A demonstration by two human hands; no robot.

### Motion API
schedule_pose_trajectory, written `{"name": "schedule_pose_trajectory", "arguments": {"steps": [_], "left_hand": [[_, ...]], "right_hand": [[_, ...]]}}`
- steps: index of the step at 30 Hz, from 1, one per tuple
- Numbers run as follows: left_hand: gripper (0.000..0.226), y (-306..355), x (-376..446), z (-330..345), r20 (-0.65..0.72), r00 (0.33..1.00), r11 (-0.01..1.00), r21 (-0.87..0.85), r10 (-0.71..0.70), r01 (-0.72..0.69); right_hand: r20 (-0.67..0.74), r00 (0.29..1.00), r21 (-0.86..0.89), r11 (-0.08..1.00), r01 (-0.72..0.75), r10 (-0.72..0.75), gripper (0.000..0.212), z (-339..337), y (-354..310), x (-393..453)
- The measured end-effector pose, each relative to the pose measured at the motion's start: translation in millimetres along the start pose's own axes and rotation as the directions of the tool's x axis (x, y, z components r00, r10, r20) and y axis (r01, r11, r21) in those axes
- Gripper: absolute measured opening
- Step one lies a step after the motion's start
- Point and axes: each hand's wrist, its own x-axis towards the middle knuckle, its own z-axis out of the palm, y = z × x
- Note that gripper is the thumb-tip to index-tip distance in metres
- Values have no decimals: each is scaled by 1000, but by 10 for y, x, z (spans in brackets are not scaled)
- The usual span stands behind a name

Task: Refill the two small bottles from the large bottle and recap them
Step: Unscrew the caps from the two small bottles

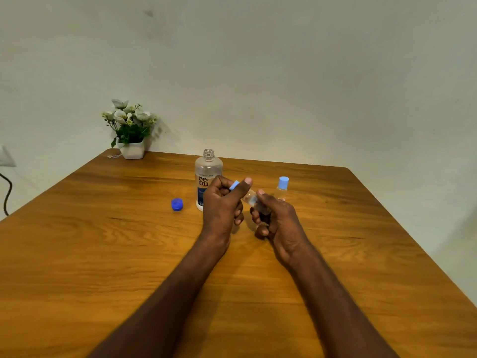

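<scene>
The large clear bottle (208, 167) stands uncapped at the table's middle, partly behind my left hand. Its dark blue cap (177, 204) lies on the table to its left. My left hand (222, 202) pinches a small light blue cap (234, 185) between thumb and fingers. My right hand (275, 218) grips a small clear bottle (250, 197), tilted with its neck toward the left hand; most of the bottle's body is hidden by my fingers. A second small bottle (281, 189) stands upright with its light blue cap on, just behind my right hand.
A white pot of white flowers (131, 130) sits at the far left corner of the wooden table (103, 254). A dark cable (7, 195) hangs by the wall beyond the left edge. The table's right edge runs diagonally at the right.
</scene>
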Motion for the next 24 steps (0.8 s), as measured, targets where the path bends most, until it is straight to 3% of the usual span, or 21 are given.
{"name": "schedule_pose_trajectory", "arguments": {"steps": [6, 10, 13, 21, 24], "left_hand": [[31, 170, -214, -460, 7, 997, 977, 196, 80, -80], [21, 276, -340, -820, 53, 989, 927, 343, 140, -149], [28, 296, -347, -994, -19, 989, 913, 389, 144, -126], [21, 200, -224, -1136, -156, 972, 815, 576, 176, -55], [22, 163, -211, -1136, -169, 953, 687, 725, 251, -53]], "right_hand": [[135, 991, -134, 990, 34, -15, 33, 144, 65, -50], [252, 965, -255, 957, 136, -69, 27, 257, 126, -115], [290, 950, -421, 875, 237, -117, 30, 286, 188, -129], [103, 955, -612, 740, 280, -277, 51, 326, 253, -64], [39, 947, -657, 706, 265, -319, 52, 301, 299, -19]]}}
